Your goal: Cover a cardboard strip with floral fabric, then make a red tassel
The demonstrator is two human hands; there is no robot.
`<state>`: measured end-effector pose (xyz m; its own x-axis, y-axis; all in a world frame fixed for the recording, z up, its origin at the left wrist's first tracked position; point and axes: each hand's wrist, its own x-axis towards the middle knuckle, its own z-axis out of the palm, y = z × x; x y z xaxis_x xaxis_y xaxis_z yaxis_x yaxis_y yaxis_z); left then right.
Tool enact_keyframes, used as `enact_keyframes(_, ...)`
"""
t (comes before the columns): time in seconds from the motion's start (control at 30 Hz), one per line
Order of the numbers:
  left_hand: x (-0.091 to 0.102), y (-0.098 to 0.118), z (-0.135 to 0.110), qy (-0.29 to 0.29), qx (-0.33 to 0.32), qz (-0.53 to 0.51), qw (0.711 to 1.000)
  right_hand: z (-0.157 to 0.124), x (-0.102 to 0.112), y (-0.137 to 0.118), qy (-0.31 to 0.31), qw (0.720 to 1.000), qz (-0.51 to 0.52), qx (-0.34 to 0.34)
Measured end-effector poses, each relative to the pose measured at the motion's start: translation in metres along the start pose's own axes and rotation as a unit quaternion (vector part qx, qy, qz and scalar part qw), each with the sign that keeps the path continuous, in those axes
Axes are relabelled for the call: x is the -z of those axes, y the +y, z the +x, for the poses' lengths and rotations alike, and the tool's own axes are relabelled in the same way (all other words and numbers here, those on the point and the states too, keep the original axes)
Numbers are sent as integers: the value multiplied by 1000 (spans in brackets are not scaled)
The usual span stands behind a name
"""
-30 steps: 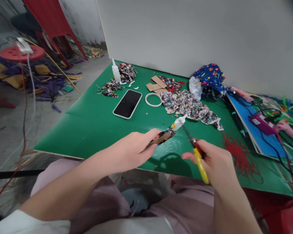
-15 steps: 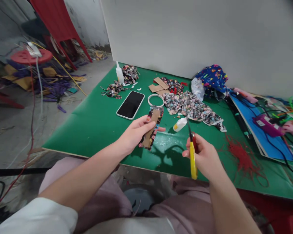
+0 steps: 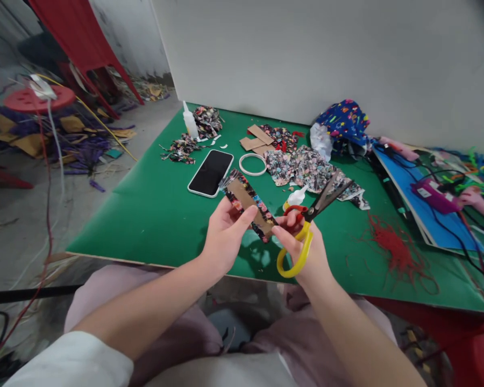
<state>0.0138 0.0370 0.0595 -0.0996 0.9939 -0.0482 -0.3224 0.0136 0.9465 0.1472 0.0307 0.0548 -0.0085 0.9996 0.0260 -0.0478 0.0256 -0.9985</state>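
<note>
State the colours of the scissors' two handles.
A yellow handle and a red handle, best seen in the head view.

Plain pale panel (image 3: 266,54) right behind a green-topped table (image 3: 145,215), and a scuffed wall (image 3: 119,37) further left, pretty grubby along the bottom. Floor's (image 3: 149,118) grey and messy, scraps (image 3: 83,153) everywhere. Red plastic chair (image 3: 66,32) back there, red stool (image 3: 18,99) too. Left side's kinda dim.

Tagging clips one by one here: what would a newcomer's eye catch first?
Probably the dark-bladed scissors with yellow and red handles, blades apart, in the right hand. Next, the brown cardboard strip edged with floral fabric, in the left hand. The blue patterned fabric bundle also stands out, far back on the green table.
</note>
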Motion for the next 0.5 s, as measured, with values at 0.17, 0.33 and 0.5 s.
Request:
enact_keyframes(0.17, 0, 2, -1, 2, 24, -44, 999, 8, 6, 1, 7, 999, -20, 31)
enact_keyframes(0.33, 0, 0, 0, -127, 104, 38, 986, 13, 9, -7, -33, 998, -51, 31)
enact_keyframes(0.5, 0, 6, 2, -25, 28, 15, 999, 15, 16, -16, -29, 973, -211, 87)
